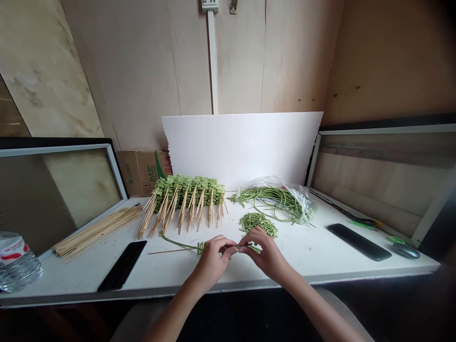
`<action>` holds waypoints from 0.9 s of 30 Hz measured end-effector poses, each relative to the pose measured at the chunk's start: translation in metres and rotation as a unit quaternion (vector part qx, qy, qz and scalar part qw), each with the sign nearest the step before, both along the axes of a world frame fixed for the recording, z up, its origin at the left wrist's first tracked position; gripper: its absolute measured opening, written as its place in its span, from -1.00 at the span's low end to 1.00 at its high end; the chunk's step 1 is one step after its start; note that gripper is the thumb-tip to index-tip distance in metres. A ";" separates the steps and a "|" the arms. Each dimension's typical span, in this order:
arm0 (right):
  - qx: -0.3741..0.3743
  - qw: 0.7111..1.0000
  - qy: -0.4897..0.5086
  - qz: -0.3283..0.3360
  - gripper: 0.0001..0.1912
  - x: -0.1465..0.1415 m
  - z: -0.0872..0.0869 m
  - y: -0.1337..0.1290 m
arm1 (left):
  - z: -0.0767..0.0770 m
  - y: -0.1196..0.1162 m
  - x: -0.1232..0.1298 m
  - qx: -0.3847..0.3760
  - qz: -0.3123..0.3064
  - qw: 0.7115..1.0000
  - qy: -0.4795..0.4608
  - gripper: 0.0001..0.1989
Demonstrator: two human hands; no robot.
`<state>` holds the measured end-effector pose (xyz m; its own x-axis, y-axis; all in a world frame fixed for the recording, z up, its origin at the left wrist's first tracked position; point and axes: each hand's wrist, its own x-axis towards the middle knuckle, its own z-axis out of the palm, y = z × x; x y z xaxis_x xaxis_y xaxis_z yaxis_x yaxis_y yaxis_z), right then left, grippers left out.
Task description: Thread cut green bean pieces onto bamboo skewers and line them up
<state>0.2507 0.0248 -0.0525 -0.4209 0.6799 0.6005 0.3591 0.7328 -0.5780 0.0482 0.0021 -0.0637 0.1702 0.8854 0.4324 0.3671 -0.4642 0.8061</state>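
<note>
Near the front edge of the white table, my left hand point(215, 259) is closed around a wooden skewer point(167, 251) whose bare end points left. A long green bean point(178, 242) curves out to the left, with a folded bean section point(201, 247) beside my left fingers. Almost touching it, my right hand point(262, 251) pinches a green bean end between thumb and fingers. Just behind my right hand lies a pile of short cut bean pieces point(259, 224).
Stacked bean skewers point(188, 194) stand at the back, with bare skewers point(99, 230) to their left. Long beans point(274, 199) lie in a plastic bag. Two dark phones point(123, 266), a water bottle point(17, 261), a mouse point(406, 250) and framed panels point(384, 175) flank the work area.
</note>
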 end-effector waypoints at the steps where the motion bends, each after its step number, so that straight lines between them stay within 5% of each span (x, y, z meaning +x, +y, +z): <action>1: -0.001 1.000 0.007 -0.006 -0.84 -0.001 0.000 -0.001 | 0.001 -0.001 0.000 0.009 -0.001 1.000 0.009 -0.82; 9: -0.097 0.993 0.049 -0.039 -0.74 -0.004 -0.006 -0.002 | -0.003 -0.001 0.001 0.041 -0.018 0.999 0.012 -0.79; 17: -0.245 0.951 0.133 0.131 -0.64 -0.007 0.000 -0.004 | -0.005 0.006 -0.009 0.016 -0.029 0.999 -0.020 -0.78; 19: -0.213 0.964 0.129 0.090 -0.64 -0.002 0.000 0.001 | -0.003 0.007 -0.014 0.006 -0.035 0.999 -0.019 -0.76; 23: -0.059 0.989 0.034 -0.133 -0.61 0.016 -0.018 0.027 | -0.002 0.008 -0.018 -0.001 -0.020 1.000 -0.019 -0.68; 27: -0.034 0.982 -0.057 -0.175 -0.59 0.030 -0.050 0.050 | -0.007 0.010 -0.016 -0.018 -0.002 1.000 -0.014 -0.63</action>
